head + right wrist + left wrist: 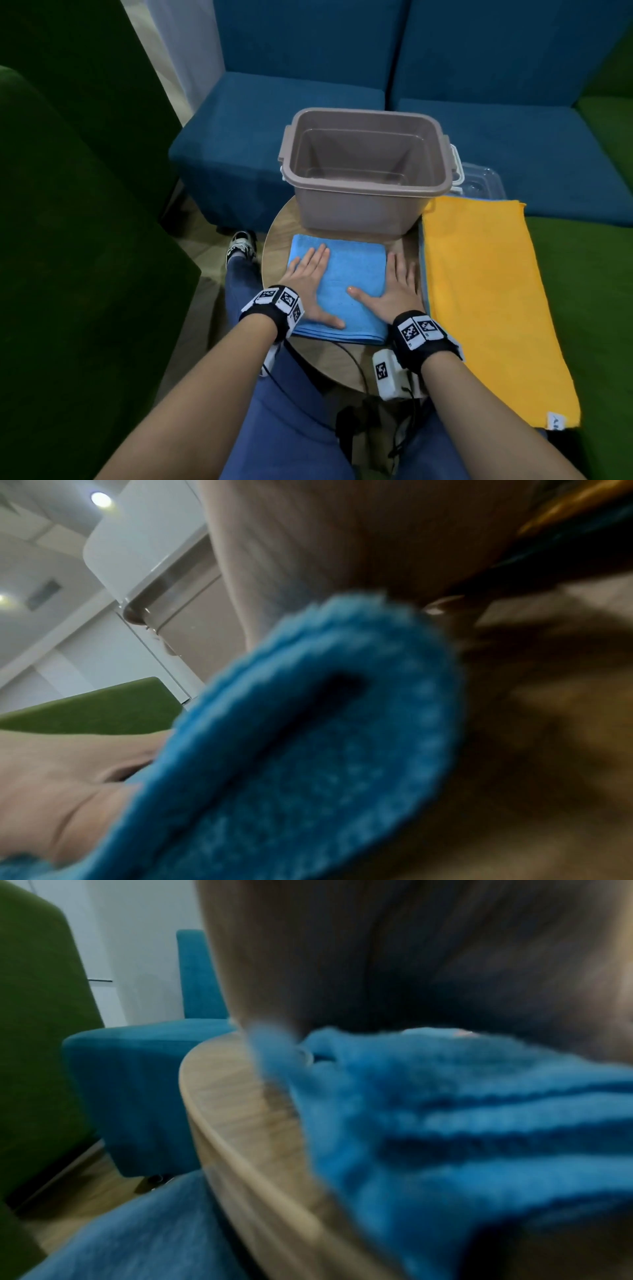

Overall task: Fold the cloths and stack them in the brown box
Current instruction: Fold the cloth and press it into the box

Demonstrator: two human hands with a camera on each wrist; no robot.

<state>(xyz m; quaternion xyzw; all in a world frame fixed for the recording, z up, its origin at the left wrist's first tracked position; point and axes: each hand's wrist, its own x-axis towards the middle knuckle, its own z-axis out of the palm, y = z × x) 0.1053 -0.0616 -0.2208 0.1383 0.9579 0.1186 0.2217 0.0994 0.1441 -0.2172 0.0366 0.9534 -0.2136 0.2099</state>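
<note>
A folded blue cloth lies on the round wooden table, just in front of the empty brown box. My left hand lies flat on the cloth's left half, fingers straight. My right hand rests flat at the cloth's right edge, thumb on the cloth and fingers on the table beside it. Close up, the left wrist view shows the stacked layers of the blue cloth, and the right wrist view shows the rounded fold of the blue cloth. A yellow cloth lies spread out to the right.
A clear plastic lid lies behind the yellow cloth, right of the box. Blue sofa seats stand behind the table, green seats to the left and right. My knees are under the table's near edge, with cables hanging there.
</note>
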